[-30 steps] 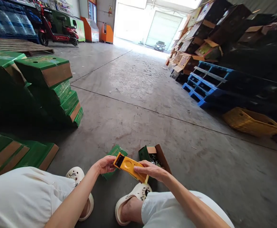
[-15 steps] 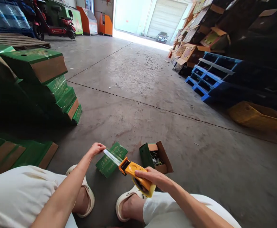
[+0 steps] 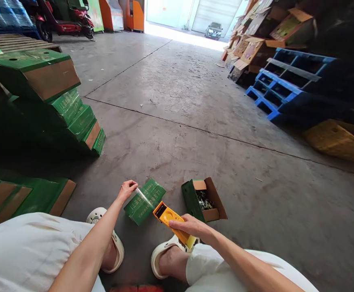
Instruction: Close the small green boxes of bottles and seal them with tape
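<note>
Tape (image 3: 145,197), its end pinched in the left hand (image 3: 126,190), runs to a dispenser (image 3: 166,215) gripped by the right hand (image 3: 192,225), slanting across the long axis of the green box (image 3: 135,207) on the floor (image 3: 171,162), left hand nearer.

Left hand (image 3: 128,190): bare, slender fingers.
Right hand (image 3: 192,227): bare, slender fingers; plain at the wrist.
Forearms: bare from both grips down to the picture's lower edge.
Trousers (image 3: 28,251): white, loose, softly creased; broad folds below and outward of each grip.
Right hem (image 3: 190,263): white, ending above the ankle, below the right grip.
Left clog (image 3: 97,214): cream, rounded toe, small holes, dark ornaments; below the left grip.
Right clog (image 3: 157,259): cream, smooth curved rim; below the right grip, toe partly hidden, with dark details.
</note>
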